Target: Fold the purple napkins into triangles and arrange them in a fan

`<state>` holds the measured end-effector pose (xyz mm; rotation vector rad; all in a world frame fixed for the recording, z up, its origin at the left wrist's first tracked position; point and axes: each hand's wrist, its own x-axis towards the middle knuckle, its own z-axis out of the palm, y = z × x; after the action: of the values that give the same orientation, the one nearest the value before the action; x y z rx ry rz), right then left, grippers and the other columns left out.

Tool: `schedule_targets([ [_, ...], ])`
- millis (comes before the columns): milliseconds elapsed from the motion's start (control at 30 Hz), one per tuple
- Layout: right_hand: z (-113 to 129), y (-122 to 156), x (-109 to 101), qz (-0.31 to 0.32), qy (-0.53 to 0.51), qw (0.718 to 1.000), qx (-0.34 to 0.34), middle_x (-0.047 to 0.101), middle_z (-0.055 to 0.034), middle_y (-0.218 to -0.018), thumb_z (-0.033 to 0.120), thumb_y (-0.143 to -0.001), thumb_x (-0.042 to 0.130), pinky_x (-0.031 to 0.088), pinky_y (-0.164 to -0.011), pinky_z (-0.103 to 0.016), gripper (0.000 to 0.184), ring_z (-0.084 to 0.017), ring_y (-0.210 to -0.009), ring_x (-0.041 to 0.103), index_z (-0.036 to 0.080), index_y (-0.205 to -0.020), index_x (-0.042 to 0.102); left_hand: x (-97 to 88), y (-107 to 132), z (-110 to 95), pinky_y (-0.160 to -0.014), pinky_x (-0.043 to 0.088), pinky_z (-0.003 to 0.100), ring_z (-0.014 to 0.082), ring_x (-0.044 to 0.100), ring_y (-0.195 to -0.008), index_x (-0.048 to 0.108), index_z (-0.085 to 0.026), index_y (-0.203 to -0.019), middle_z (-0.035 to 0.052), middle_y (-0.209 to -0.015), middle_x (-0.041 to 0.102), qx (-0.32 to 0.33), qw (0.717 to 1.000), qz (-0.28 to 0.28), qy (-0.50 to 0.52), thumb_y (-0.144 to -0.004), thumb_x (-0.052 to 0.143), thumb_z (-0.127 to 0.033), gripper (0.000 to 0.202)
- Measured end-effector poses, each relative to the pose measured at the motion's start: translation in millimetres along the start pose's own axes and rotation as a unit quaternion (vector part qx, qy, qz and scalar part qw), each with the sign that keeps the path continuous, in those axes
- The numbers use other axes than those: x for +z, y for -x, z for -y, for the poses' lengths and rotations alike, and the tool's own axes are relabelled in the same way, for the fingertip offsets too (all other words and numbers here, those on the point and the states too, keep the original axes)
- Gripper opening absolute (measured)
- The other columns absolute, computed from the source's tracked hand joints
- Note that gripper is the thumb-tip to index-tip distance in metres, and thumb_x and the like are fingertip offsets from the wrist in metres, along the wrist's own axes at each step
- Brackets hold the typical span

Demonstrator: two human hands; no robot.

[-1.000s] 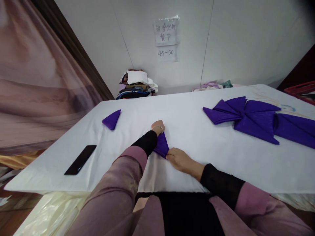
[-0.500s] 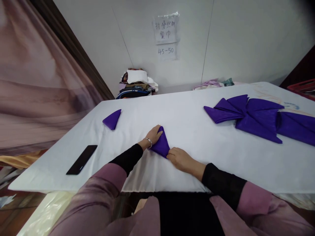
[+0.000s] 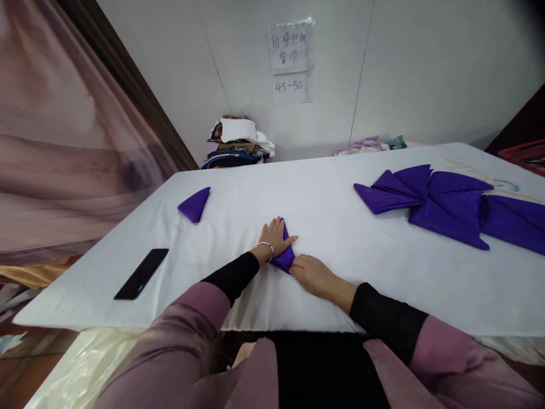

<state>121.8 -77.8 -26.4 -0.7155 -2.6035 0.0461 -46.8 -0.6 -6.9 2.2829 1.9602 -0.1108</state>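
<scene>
A purple cloth napkin (image 3: 282, 262), folded into a triangle, lies on the white-covered table (image 3: 332, 204) in front of me. My left hand (image 3: 276, 236) rests flat across it with the fingers spread, hiding much of its middle and left side. At the napkin's lower right corner, the closed fingers of my right hand (image 3: 313, 275) pinch the cloth. Another purple napkin (image 3: 195, 205), also folded to a triangle, sits apart at the far left.
Several purple napkins (image 3: 447, 204) overlap on the right of the table. A black phone (image 3: 142, 274) lies at the left. Folded clothes (image 3: 238, 142) are piled behind the back edge, below a handwritten sign (image 3: 289, 54) on the wall. A pink curtain (image 3: 76, 142) hangs at left.
My left hand has slid right over the napkin and its fingers have spread flat, covering more of the cloth. The right hand stays at the lower right corner.
</scene>
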Motion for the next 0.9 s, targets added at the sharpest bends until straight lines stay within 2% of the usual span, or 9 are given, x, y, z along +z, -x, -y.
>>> schedule_targets([
  [233,0.8,1.7,-0.6,0.008,0.012,1.0,-0.013,0.06,-0.0051,-0.079,0.012,-0.092,0.041,0.037,-0.066,-0.03,0.025,-0.017,-0.073,0.049,0.014,-0.08,0.064,0.4,-3.0,2.2,-0.113,0.013,0.05,0.0282,0.011,-0.142,0.02,-0.01,-0.146,0.0141,-0.155,0.014,0.003,1.0,0.002,-0.014,-0.082,0.02,-0.072,0.088],
  [500,4.5,2.2,-6.7,0.023,0.037,0.999,-0.021,0.059,-0.0055,-0.081,0.011,-0.091,0.044,0.038,-0.066,-0.031,0.022,-0.017,-0.074,0.048,0.014,-0.081,0.063,-3.5,-6.1,18.3,-0.114,0.013,0.048,0.0243,0.011,-0.142,0.021,-0.014,-0.145,0.0098,-0.155,0.016,0.061,0.998,0.012,0.001,-0.086,0.02,-0.066,0.078],
  [800,10.7,11.2,-14.3,0.042,-0.001,0.999,0.015,0.06,-0.0084,-0.087,0.014,-0.093,0.041,0.04,-0.069,-0.033,0.025,-0.019,-0.079,0.05,0.013,-0.091,0.066,2.7,-2.6,16.3,-0.114,0.013,0.049,0.0242,0.015,-0.142,0.022,-0.014,-0.145,0.0094,-0.154,0.019,0.064,0.997,-0.03,0.012,-0.087,0.018,-0.065,0.078],
  [900,12.8,13.7,-23.2,0.026,-0.06,0.997,0.03,0.061,-0.009,-0.089,0.015,-0.092,0.043,0.044,-0.071,-0.034,0.024,-0.02,-0.082,0.051,0.014,-0.095,0.066,3.6,-2.2,17.4,-0.113,0.013,0.05,0.0248,0.015,-0.142,0.022,-0.014,-0.145,0.0092,-0.155,0.018,0.072,0.997,-0.036,0.013,-0.085,0.019,-0.067,0.08],
])
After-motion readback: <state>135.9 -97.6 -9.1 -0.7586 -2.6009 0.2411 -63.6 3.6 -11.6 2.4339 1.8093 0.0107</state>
